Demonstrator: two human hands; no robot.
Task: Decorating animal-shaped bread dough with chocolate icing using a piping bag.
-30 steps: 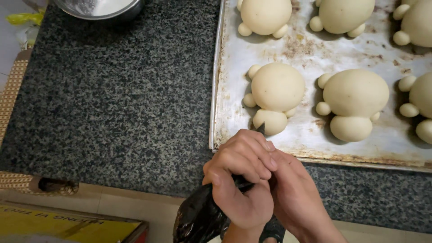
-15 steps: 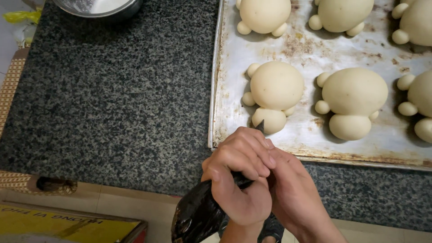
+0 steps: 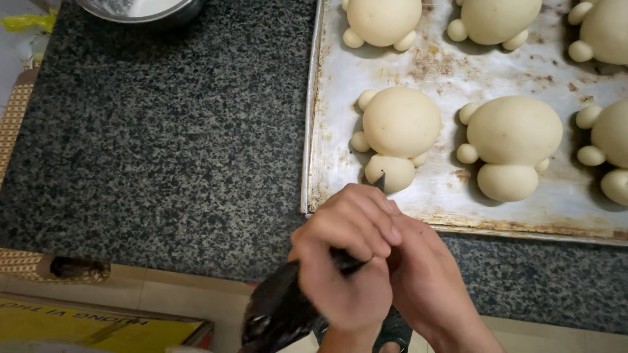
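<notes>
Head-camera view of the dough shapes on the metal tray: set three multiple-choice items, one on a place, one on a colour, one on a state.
1. Where does the worn metal baking tray lie?
A. on a speckled dark stone counter
B. on a wooden floor
C. in a sink

2. What colour is the soft piping bag in the hands?
A. white
B. dark brown to black
C. red

3. How do the left hand and the right hand stand?
A. both flat on the counter
B. apart, each on a dough shape
C. closed together around the bag

Answers:
1 A, speckled stone shows around the tray.
2 B, the bag looks glossy and dark.
3 C, the fingers wrap it, its tip by the nearest pale round dough shape.
</notes>
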